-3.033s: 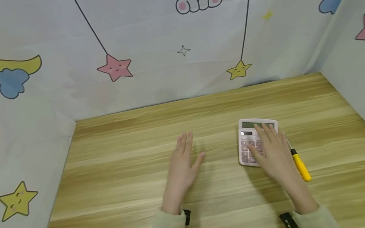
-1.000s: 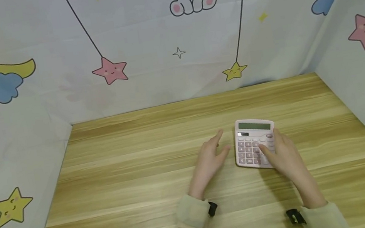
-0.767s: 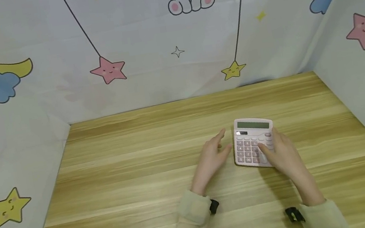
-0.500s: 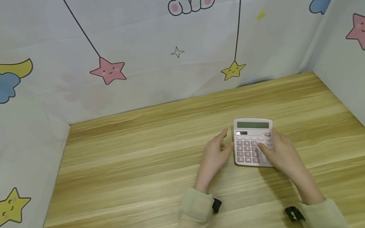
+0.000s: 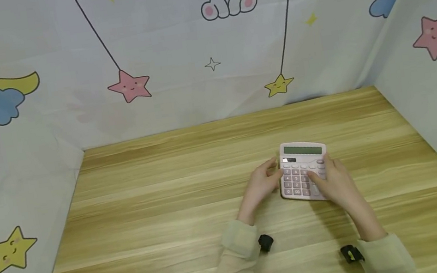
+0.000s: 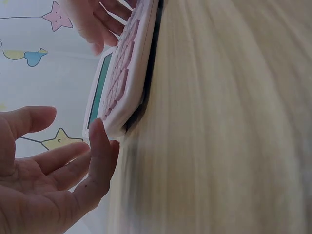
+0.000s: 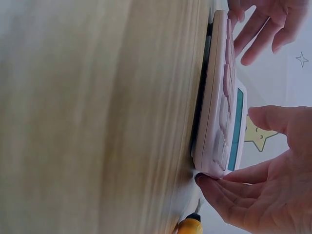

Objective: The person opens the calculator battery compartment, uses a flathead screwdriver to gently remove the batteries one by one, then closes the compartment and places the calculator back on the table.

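Observation:
A pale pink calculator (image 5: 302, 180) lies face up on the wooden table, right of the middle in the head view. My left hand (image 5: 262, 185) is at its left edge; in the left wrist view, relaxed fingers (image 6: 100, 161) reach its side while the thumb stands apart. My right hand (image 5: 337, 185) is at its right edge. In the right wrist view, fingertips (image 7: 209, 183) touch the calculator's lower side edge, and the thumb hovers over the keys. A screwdriver's yellow handle (image 7: 190, 225) shows beyond the right fingers; the head view does not show it.
The wood-grain table (image 5: 163, 219) is bounded by a printed white cloth (image 5: 187, 94) at the back and both sides. A black strap piece (image 5: 265, 242) sits at the left cuff and another black piece (image 5: 351, 254) at the right cuff.
The left hand has moved right across the table to the calculator's left edge. The right hand has shifted from over the calculator to its right edge. The screwdriver has gone from the head view.

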Available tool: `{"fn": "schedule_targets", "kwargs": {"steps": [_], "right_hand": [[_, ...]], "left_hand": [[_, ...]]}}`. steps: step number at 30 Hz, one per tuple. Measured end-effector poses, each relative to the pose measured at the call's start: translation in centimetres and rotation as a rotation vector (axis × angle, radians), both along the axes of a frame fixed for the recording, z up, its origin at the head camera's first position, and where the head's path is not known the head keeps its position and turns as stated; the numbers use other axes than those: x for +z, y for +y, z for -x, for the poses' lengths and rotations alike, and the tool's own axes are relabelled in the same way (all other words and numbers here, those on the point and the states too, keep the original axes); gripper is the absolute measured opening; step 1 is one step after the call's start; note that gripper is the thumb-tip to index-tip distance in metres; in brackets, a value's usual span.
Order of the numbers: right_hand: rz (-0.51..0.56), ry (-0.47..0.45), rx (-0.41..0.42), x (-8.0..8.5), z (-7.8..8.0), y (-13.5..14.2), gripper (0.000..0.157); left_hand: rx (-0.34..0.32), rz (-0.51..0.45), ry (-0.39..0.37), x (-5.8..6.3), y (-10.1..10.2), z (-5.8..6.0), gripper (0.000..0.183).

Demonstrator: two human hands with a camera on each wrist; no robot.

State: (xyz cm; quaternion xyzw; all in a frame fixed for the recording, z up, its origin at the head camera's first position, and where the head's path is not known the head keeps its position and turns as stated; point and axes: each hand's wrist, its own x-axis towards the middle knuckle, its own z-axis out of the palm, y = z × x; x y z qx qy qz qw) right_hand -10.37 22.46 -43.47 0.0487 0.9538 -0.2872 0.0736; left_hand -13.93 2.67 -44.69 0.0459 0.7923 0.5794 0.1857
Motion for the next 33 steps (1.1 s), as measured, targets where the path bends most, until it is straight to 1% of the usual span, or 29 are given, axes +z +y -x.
{"fn": "schedule_targets", "kwargs": {"steps": [7,11,16,21,27,33], "right_hand": [[0.004,-0.029,-0.014,0.2,0.2,-0.1,0.083],[0.02,-0.011,-0.014,0.1,0.3,-0.1,0.079],[0.038,0.008,-0.016,-0.1,0.5,0.2,0.077],[0.055,-0.031,-0.026,0.0,0.8,0.3,0.08],[0.07,-0.064,-0.045,0.2,0.9,0.3,0.08],[0.085,-0.092,-0.046,0.1,1.2,0.4,0.078]], "left_hand": [[-0.025,-0.037,-0.042,-0.5,0.6,0.2,0.052],[-0.019,-0.039,-0.049,-0.5,0.9,0.3,0.05],[-0.012,-0.016,-0.041,-0.4,1.3,0.5,0.05],[-0.023,0.008,-0.042,-0.3,1.5,0.8,0.05],[-0.05,0.045,-0.019,-0.2,1.6,1.1,0.046],[-0.061,0.09,0.007,-0.1,1.7,1.3,0.042]]}}
